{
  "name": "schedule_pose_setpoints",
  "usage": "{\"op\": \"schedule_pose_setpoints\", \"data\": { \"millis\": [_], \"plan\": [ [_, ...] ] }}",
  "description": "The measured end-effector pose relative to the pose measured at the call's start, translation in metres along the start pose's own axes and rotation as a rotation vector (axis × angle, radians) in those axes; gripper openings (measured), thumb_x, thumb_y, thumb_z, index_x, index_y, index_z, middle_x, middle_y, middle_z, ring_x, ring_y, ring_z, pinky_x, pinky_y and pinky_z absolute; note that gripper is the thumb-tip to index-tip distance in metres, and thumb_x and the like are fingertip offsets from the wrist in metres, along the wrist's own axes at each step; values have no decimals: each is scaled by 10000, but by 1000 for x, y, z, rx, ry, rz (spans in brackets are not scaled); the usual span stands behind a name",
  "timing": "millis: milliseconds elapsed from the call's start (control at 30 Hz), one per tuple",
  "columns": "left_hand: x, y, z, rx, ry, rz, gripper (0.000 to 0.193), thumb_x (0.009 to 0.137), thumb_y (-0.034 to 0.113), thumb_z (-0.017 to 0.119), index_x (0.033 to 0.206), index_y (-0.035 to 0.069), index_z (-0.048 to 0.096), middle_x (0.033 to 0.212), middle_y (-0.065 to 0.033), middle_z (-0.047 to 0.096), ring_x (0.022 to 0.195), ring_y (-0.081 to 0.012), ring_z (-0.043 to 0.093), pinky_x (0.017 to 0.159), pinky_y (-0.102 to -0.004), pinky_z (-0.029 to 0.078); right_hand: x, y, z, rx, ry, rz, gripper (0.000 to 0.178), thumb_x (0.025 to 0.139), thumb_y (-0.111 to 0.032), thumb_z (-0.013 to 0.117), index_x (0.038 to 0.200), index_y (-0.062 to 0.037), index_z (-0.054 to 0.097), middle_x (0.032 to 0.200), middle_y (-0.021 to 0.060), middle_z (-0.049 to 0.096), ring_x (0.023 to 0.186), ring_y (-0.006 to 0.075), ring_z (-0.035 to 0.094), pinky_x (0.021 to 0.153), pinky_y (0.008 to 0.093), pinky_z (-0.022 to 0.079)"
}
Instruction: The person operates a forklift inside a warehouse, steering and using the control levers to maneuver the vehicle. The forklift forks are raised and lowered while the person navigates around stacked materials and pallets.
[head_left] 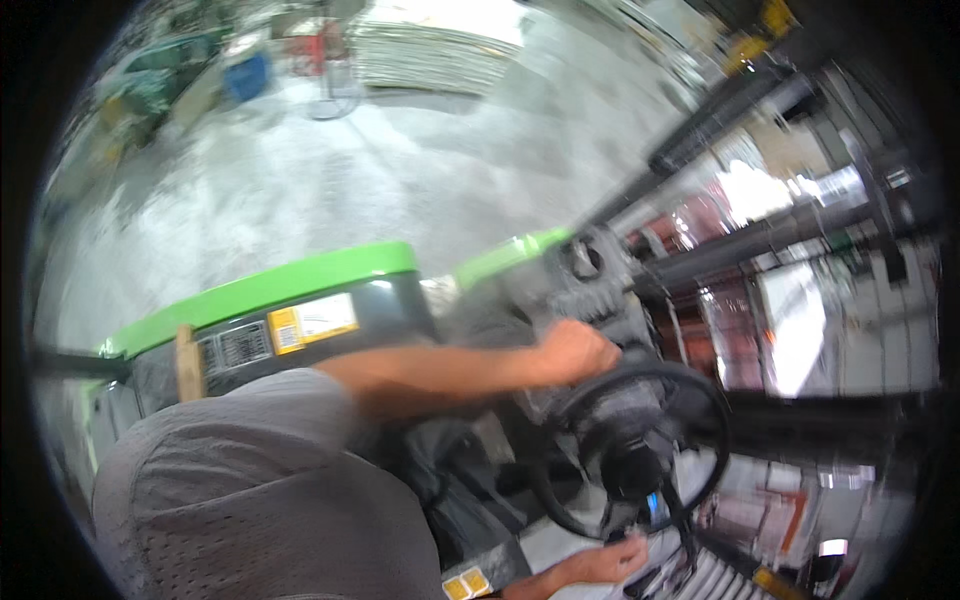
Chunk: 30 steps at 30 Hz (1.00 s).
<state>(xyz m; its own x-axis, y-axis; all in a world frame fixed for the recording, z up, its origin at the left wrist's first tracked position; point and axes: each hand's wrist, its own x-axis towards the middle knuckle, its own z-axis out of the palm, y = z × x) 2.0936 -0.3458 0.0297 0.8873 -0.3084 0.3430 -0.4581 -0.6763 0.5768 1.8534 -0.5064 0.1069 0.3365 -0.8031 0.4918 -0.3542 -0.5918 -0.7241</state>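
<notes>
A black steering wheel [722, 430] stands at the right of centre, its hub and column [635, 470] within the ring. My left arm reaches across to the wheel's upper left side, where my left hand [580, 352] is closed, beside the rim and the grey dashboard parts [590, 290]. Whatever lies inside its fingers is hidden. Below the wheel's lower rim is my right hand [615, 560], fingers curled, close to small controls that are too blurred to tell apart. My grey-sleeved shoulder [250, 480] covers the lower left.
Beside me runs the vehicle's dark side cover with a green edge [290, 283] and a yellow-white label [313, 322]. Dark mast beams [760, 245] cross at the right. On the grey floor [430, 180] stand a pale flat stack [435, 50] and a blue bin [246, 77].
</notes>
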Motion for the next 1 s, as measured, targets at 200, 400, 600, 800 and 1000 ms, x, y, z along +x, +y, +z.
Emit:
{"op": "schedule_pose_setpoints", "data": {
  "millis": [200,400,600,800,1000],
  "plan": [
    [-269,-18,-114,-216,150,-1,380,888,320,552,632,57,649,658,-180,643,594,-390,626,547,-483,501,-252,-28,-131,-117,69,-507,266,968,-233,615,889,1,713,858,170,693,773,325,648,720,431,519],
    [-535,-31,-152,-227,357,-30,393,871,307,589,582,48,652,603,-173,625,580,-386,627,542,-484,487,-456,-51,-239,18,-85,-646,274,977,-235,602,901,6,709,865,169,690,778,315,644,725,424,517],
    [-533,-34,-161,-254,339,-16,398,860,296,599,568,31,644,586,-177,620,569,-387,621,535,-480,482,-472,-74,-239,37,-130,-682,283,986,-237,589,912,11,704,872,169,687,782,305,640,730,418,514],
    [-538,-27,-160,-289,343,-40,356,820,271,596,568,23,640,596,-198,618,574,-401,620,545,-488,485,-466,-68,-236,25,-136,-675,292,996,-239,577,924,15,700,878,168,684,787,294,636,734,411,512],
    [-517,-42,-163,-269,351,-89,331,796,263,603,560,33,634,599,-207,616,565,-402,618,540,-495,481,-453,-66,-226,21,-131,-672,301,1005,-241,564,935,20,696,885,167,681,791,284,632,739,404,510]
  ]
}}
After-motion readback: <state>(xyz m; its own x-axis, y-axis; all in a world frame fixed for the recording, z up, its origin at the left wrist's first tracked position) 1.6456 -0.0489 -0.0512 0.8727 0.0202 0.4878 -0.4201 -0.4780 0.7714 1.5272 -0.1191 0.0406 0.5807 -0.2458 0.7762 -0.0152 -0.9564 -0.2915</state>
